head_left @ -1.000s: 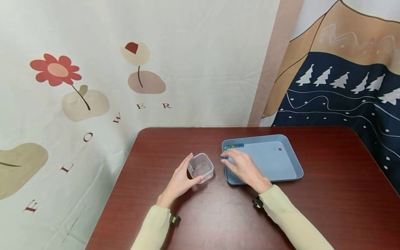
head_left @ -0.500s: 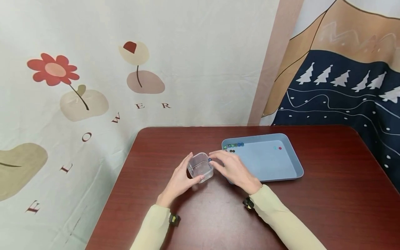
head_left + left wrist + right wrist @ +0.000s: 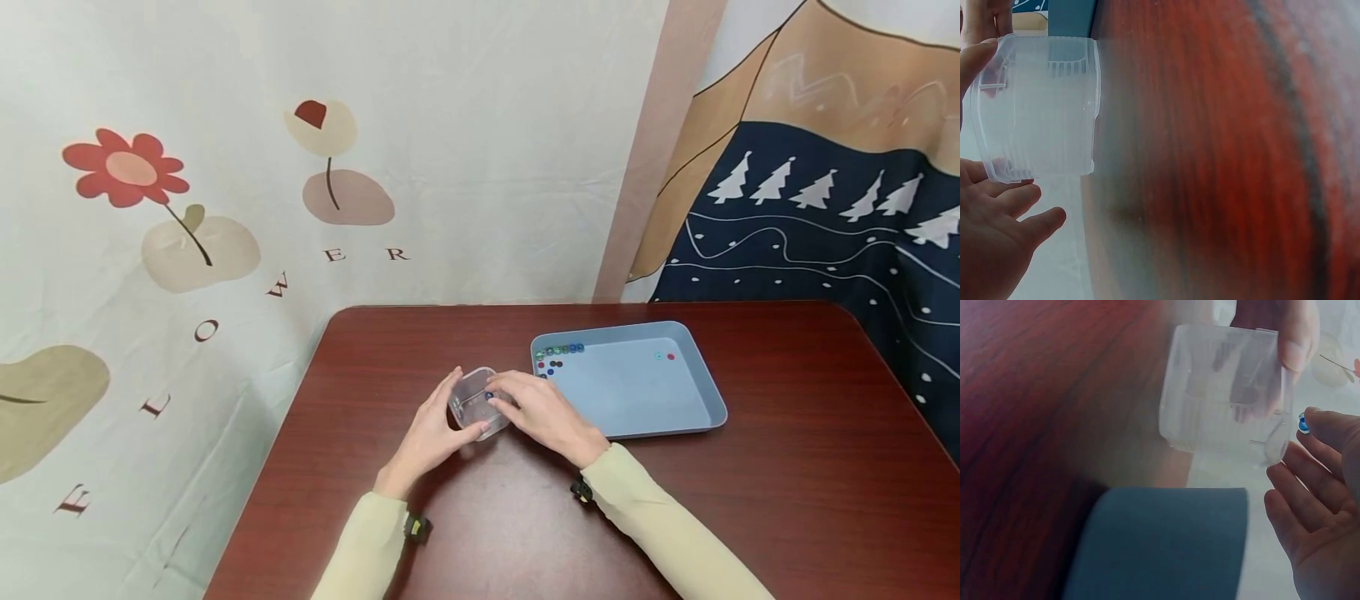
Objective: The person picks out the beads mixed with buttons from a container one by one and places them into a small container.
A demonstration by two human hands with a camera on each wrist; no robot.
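My left hand (image 3: 427, 439) holds a clear plastic box (image 3: 1054, 119) on the table, thumb on the near side and fingers on the far side. Over the box's open top is my right hand (image 3: 549, 417), pinching a blue glass marble (image 3: 1304, 423) between thumb and fingertip. In the right wrist view the other fingers of that hand are spread below the marble, near the box rim. A blue-grey tray (image 3: 645, 400) stands just right of the box, partly behind my right hand. Along its far left wall runs a row of green and blue marbles (image 3: 560, 350).
Small dark and blue pieces (image 3: 551, 372) lie near the tray's left side, with a red piece (image 3: 541, 365) by them. A red dot (image 3: 671, 357) and a teal dot (image 3: 659, 356) sit at its far right. A printed cloth (image 3: 480, 150) hangs behind the brown table (image 3: 795, 467).
My right hand has moved left from the tray's left side to above the box, carrying the blue marble. My left hand and the box have stayed in place.
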